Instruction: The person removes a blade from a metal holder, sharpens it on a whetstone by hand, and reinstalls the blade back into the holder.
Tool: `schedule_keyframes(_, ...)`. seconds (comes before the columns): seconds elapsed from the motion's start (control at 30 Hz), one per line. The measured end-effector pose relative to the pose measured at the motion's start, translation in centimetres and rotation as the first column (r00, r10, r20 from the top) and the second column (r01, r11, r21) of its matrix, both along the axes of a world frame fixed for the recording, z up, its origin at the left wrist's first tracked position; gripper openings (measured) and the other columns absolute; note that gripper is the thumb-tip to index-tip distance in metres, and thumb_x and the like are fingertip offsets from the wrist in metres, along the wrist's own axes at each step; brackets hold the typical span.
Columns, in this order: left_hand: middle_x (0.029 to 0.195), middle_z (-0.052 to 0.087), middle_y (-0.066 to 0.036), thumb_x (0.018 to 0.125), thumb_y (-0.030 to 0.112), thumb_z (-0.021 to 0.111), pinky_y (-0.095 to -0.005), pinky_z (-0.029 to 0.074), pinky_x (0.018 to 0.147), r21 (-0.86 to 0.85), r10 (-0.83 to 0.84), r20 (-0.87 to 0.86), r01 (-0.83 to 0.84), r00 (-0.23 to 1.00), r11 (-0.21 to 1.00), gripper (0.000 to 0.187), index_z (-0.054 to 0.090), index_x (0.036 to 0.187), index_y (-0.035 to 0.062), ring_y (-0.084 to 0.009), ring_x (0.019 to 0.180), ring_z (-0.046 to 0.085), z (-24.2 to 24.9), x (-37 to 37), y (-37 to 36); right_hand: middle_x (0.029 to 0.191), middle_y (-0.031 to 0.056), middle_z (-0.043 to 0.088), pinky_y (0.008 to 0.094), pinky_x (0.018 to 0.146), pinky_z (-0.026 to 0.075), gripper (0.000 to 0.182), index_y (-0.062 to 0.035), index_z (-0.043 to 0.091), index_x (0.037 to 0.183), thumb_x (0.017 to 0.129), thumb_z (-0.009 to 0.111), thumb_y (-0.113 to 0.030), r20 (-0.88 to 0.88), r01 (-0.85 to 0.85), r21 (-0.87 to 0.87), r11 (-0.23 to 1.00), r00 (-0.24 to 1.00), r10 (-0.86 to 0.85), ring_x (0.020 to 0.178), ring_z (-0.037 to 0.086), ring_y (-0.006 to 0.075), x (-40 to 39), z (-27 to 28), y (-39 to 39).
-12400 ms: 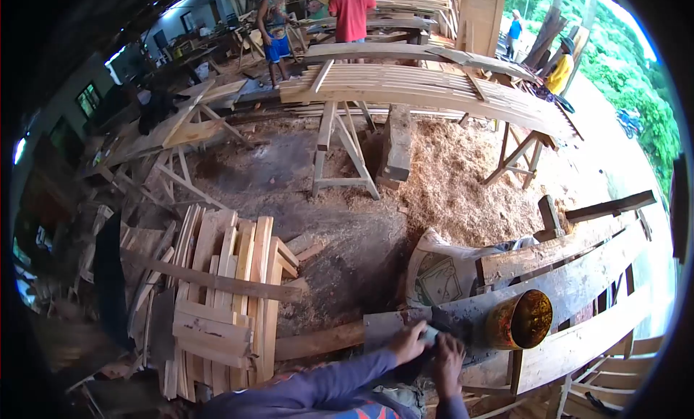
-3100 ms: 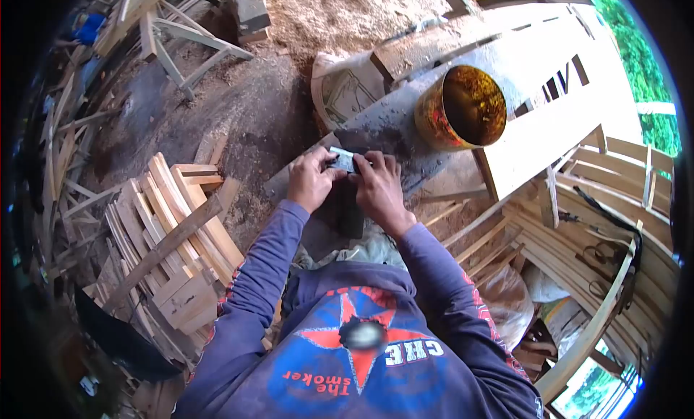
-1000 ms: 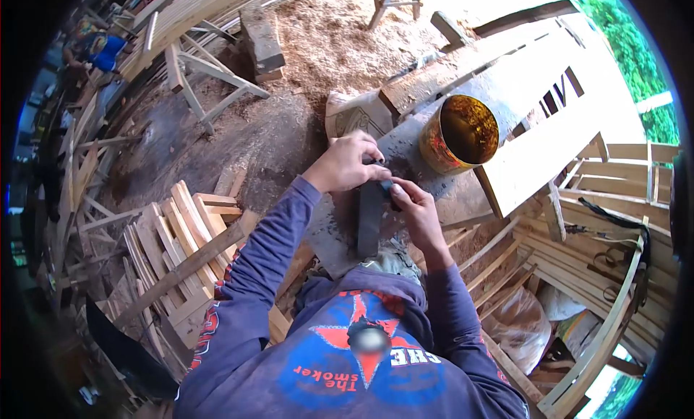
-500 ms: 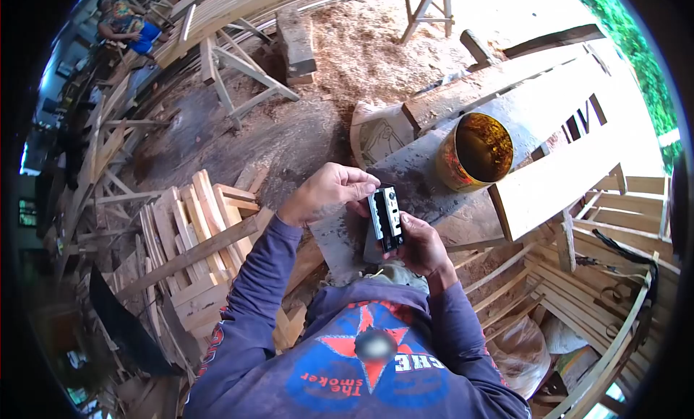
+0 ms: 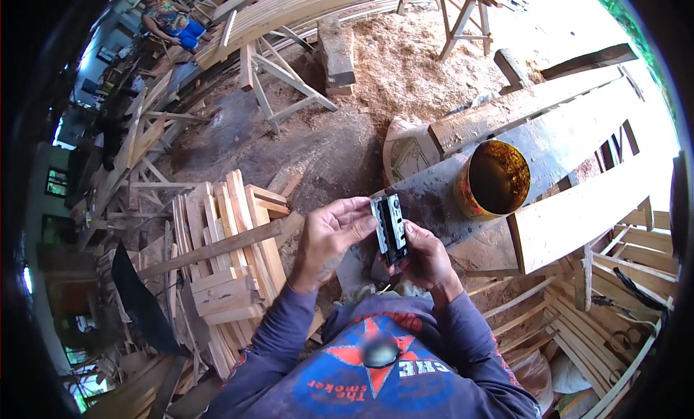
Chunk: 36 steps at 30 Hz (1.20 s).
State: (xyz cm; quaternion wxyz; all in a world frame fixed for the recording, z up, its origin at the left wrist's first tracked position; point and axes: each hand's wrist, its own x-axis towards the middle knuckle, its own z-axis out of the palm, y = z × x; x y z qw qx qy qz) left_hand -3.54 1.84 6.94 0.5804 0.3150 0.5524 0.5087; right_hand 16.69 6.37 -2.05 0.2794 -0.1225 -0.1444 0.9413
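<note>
A small, oblong black-and-silver metal device (image 5: 391, 230) with slots and a toothed-looking edge is held upright in front of my chest. My left hand (image 5: 329, 240) has its thumb and fingers pinched at the device's upper left side. My right hand (image 5: 428, 258) grips the lower right side, thumb along the edge and fingers partly hidden behind it. Just beyond my right hand, an open yellow-brown tin (image 5: 468, 195) with dark insides stands on a dirty grey board (image 5: 426, 202).
Stacked cut wood (image 5: 228, 231) lies left of my arm. Thick planks (image 5: 585, 217) extend to the right, above slatted wood (image 5: 593, 325). A wooden trestle (image 5: 285, 83) stands on the sawdust-covered floor (image 5: 405, 65). Another person (image 5: 170, 18) is at the far upper left.
My view has shifted, so the surroundings sit lower and further right. My left hand has turned more upright, with its fingers moved along the device's left side; my right hand still holds it.
</note>
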Motion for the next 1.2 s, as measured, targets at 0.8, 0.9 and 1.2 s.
schedule_keyframes(0.8,0.083,0.071,-0.001,0.098,0.024,0.078,-0.0223,0.049,0.071,0.131,0.307,-0.305,-0.279,0.902,0.951,0.028,0.074,0.091,-0.0032,-0.0052,0.076,0.061,-0.7,-0.5,1.8,0.109,0.0153,0.072,0.0375,0.067,0.062,0.044,0.0052,0.057,0.138,0.113,0.048,-0.029,-0.005,-0.073,0.031,0.997,0.997,0.073,0.088,0.074,0.0282,-1.2,0.8,1.1)
schedule_keyframes(0.9,0.081,0.072,-0.002,0.099,0.025,0.077,-0.023,0.049,0.07,0.116,0.296,-0.33,-0.273,0.896,0.955,0.03,0.074,0.091,-0.0032,-0.0058,0.075,0.062,-0.7,-0.7,2.2,0.107,0.0151,0.073,0.0382,0.067,0.062,0.043,0.0051,0.057,0.137,0.113,0.048,-0.029,-0.035,-0.098,0.022,0.995,0.995,0.098,0.085,0.074,0.0287,-0.7,0.9,0.8)
schedule_keyframes(1.2,0.096,0.075,-0.009,0.107,0.029,0.064,-0.029,0.057,0.077,-0.042,0.174,0.121,-0.17,0.977,0.985,0.033,0.07,0.117,-0.0029,-0.015,0.081,0.072,-3.3,-0.8,3.1,0.113,0.0164,0.073,0.0351,0.071,0.067,0.043,0.003,0.057,0.139,0.112,0.05,-0.03,-0.027,-0.013,-0.173,0.985,1.0,0.008,0.093,0.076,0.0316,0.4,3.4,0.0)
